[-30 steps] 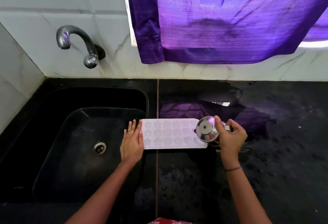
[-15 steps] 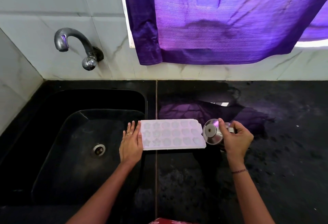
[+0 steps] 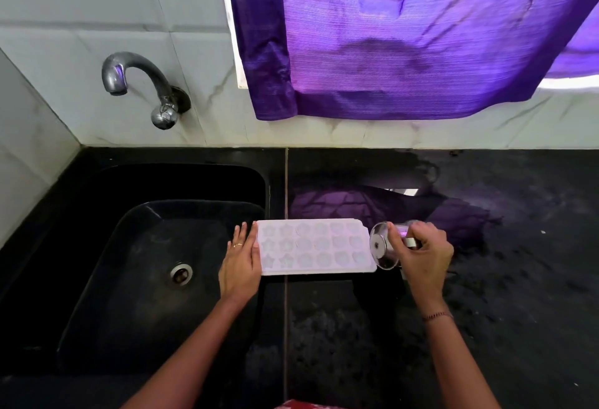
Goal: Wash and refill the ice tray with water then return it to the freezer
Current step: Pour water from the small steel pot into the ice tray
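Looking down, head view: my two hands work at a black bench [image 3: 486,311] with a black sink [image 3: 129,295] set into its left part.
Ice tray: the white ice tray [image 3: 316,248] lies flat on the bench just right of the sink, its left end reaching the sink's rim, with star and round moulds facing up.
Left hand: my left hand [image 3: 241,261] lies flat with straight fingers, its side touching the tray's left end and gripping nothing.
Right hand: my right hand [image 3: 421,254] is curled round a steel cup [image 3: 384,246].
Steel cup: it is tipped on its side just beside the tray's right end, round base turned toward the tray. Whether the two touch I cannot tell.
Water: I cannot tell whether the moulds hold any.
Wall: a metal tap [image 3: 139,84] juts from the tiles above the sink, and a purple curtain [image 3: 405,35] hangs to its right.
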Demonstrator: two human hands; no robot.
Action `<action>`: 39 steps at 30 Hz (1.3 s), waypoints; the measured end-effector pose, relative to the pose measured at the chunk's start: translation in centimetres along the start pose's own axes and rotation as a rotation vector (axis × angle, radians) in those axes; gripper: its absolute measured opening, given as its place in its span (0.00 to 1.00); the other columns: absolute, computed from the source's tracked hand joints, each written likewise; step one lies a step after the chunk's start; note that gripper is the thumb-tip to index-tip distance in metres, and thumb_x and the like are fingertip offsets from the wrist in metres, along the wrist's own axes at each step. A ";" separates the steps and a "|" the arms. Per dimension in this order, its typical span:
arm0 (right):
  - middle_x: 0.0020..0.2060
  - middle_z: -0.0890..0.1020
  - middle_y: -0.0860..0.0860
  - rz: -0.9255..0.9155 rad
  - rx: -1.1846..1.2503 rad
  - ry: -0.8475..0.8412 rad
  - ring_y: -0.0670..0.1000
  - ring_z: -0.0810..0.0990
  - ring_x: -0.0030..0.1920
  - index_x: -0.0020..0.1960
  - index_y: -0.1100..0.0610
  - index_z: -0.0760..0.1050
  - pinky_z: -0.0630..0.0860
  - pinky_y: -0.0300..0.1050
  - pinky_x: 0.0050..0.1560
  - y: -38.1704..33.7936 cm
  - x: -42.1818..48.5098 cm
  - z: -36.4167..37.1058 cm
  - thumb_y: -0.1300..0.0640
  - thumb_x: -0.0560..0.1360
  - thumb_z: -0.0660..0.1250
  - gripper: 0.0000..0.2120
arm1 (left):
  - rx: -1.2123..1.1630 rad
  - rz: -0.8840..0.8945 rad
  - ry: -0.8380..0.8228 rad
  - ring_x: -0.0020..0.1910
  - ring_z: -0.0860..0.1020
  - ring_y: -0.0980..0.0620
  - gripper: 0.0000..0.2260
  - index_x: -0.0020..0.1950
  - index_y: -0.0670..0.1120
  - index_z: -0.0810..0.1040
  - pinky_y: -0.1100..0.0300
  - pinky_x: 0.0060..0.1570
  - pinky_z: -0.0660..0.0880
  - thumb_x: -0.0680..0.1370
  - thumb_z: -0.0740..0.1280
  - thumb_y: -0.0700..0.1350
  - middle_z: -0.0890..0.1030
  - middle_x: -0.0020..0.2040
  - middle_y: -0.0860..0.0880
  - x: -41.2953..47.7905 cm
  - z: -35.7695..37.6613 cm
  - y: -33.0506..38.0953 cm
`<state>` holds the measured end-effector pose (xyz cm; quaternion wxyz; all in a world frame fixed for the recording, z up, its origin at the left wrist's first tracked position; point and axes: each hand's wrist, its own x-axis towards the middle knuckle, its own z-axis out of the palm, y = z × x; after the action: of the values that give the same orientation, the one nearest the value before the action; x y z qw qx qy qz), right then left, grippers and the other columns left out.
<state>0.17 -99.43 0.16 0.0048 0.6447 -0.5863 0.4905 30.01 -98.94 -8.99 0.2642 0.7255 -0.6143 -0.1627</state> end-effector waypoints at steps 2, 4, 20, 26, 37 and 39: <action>0.24 0.65 0.47 -0.019 -0.008 -0.015 0.49 0.63 0.28 0.30 0.52 0.58 0.62 0.44 0.36 -0.1 0.0 0.0 0.55 0.70 0.73 0.23 | -0.002 0.000 -0.001 0.76 0.49 0.56 0.26 0.76 0.49 0.58 0.58 0.74 0.48 0.78 0.43 0.52 0.58 0.76 0.49 0.0 0.0 0.0; 0.25 0.65 0.47 -0.019 -0.006 -0.020 0.48 0.64 0.28 0.30 0.52 0.58 0.63 0.46 0.36 -0.1 0.0 -0.1 0.58 0.69 0.74 0.23 | 0.005 0.007 0.002 0.75 0.49 0.56 0.27 0.76 0.49 0.58 0.58 0.74 0.48 0.77 0.42 0.53 0.58 0.76 0.49 0.0 -0.1 0.0; 0.23 0.62 0.50 0.364 0.299 0.157 0.47 0.60 0.27 0.27 0.61 0.60 0.64 0.44 0.29 -0.5 0.3 0.8 0.60 0.70 0.74 0.24 | -0.159 0.028 0.092 0.74 0.47 0.61 0.29 0.75 0.44 0.58 0.63 0.73 0.43 0.77 0.46 0.56 0.54 0.76 0.53 0.1 -1.7 4.7; 0.21 0.59 0.43 0.599 0.567 0.198 0.42 0.58 0.26 0.27 0.56 0.58 0.59 0.34 0.27 -3.0 0.5 2.5 0.60 0.70 0.74 0.25 | -0.427 -0.016 0.075 0.73 0.51 0.64 0.22 0.75 0.48 0.60 0.71 0.68 0.51 0.81 0.58 0.47 0.57 0.76 0.55 -0.1 -2.2 9.3; 0.23 0.64 0.48 0.826 0.914 0.141 0.44 0.62 0.28 0.27 0.54 0.61 0.64 0.38 0.30 -7.5 1.2 7.3 0.61 0.71 0.72 0.22 | -1.122 -0.361 -0.183 0.67 0.71 0.54 0.19 0.68 0.45 0.72 0.64 0.63 0.66 0.78 0.63 0.50 0.75 0.65 0.51 0.4 -2.6 13.2; 0.25 0.66 0.50 0.843 0.938 0.089 0.46 0.65 0.29 0.29 0.55 0.63 0.67 0.39 0.32 -7.8 1.3 8.1 0.60 0.72 0.71 0.20 | -1.211 -0.370 -0.157 0.60 0.78 0.51 0.13 0.59 0.45 0.78 0.63 0.57 0.72 0.78 0.63 0.49 0.82 0.56 0.49 1.0 -2.7 13.1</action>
<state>10.96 -102.66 1.20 -0.4477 0.2707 -0.5118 0.6815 21.15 -100.84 0.95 0.5493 0.5276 -0.2956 -0.5767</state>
